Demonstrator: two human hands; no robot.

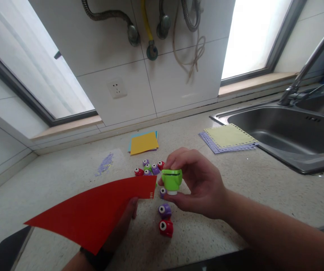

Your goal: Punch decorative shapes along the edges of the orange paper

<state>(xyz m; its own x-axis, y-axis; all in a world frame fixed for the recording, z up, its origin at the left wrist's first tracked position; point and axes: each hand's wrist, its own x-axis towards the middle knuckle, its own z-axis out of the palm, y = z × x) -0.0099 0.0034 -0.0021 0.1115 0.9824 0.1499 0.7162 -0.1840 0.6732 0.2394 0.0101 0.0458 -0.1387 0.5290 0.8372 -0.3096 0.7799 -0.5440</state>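
Note:
My left hand pinches a large red paper near its right end, with the thumb on top and most of the hand hidden beneath. A few small holes show at the paper's right edge. Just right of that edge, my right hand grips a green paper punch between fingers and thumb, its slot facing the paper and its white button pointing down. Paper and punch are apart. Below the green punch stand a purple punch and a red punch on the counter.
Several small punches cluster behind the hands. A stack topped by yellow paper lies at the back. Pale yellow and lilac sheets with punched edges lie beside the sink. Purple paper bits are on the counter at left.

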